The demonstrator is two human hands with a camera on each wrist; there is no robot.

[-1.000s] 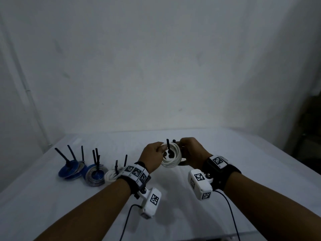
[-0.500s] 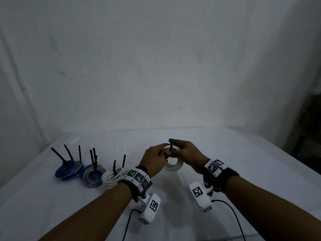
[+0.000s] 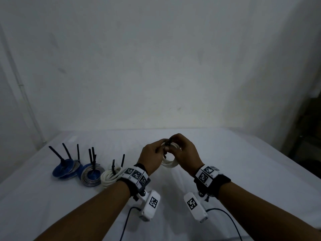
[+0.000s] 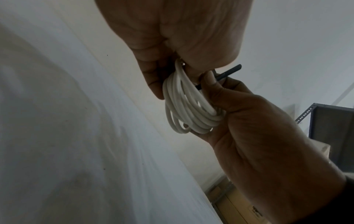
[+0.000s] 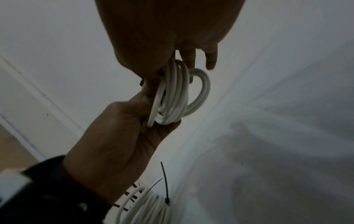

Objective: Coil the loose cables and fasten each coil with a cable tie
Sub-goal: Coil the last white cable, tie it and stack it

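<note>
White cable coil (image 3: 169, 163) hangs between your two hands, lifted above the counter (image 3: 243, 171) in front of you. Your left hand (image 3: 152, 156) curls around its near side; your right hand (image 3: 184, 153) grips the other side, thumb pinching a black cable tie (image 4: 229, 72) against the strands. The tie looks not yet pulled tight, so this coil seems unfinished. To your left lie a tied white coil (image 3: 111, 176) and two blue and silver coils (image 3: 91, 174) (image 3: 66, 169), black tie tails standing upright. No loose cable is visible. Nothing blocks your hands.
</note>
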